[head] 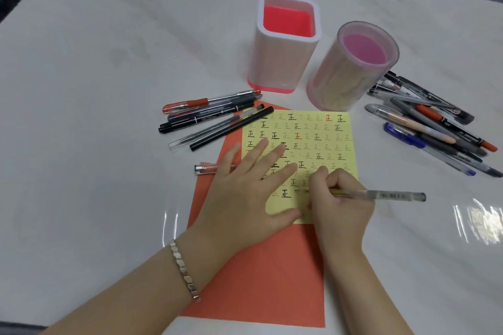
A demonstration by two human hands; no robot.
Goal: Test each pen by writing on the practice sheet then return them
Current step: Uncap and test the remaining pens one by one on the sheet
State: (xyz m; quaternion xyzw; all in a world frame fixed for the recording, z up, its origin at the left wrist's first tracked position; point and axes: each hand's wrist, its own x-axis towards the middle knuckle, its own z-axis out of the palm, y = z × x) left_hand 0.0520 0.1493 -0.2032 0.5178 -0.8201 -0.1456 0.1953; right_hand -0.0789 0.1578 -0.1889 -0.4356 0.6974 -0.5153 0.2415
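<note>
1. Gripping the clear pen [381, 194] is your right hand [340, 204], fingers curled round the front of the barrel and pinching it. The tip is down at the lower rows of the practice sheet [321, 139], and the back end sticks out to the right.
2. That yellow sheet is covered in rows of the same character, mostly black and a couple in red. It lies on top of a bigger orange paper [272, 280], which shows along its left side and below it.
3. Your left hand [245, 187] is flat with the fingers spread, pressing on the sheet's left part. There's a metal bracelet [183, 269] on that wrist.
4. Just left of your little finger, a clear piece [205, 169] lies on the edge of the orange paper. Cap or pen end, can't tell, since your hand hides the rest.
5. A bunch of pens [215, 117] lies at the sheet's upper left corner: one red, the rest black or clear, a couple overlapping the orange paper.
6. A bigger pile of pens [435, 128] is off to the right of the sheet, all crisscrossed.
7. Behind the sheet are two holders standing upright: a square white one [285, 43] with a red inside, and a round clear one [351, 68] with a pink bottom, just beside each other.
8. Everything's on a white table [95, 144].
</note>
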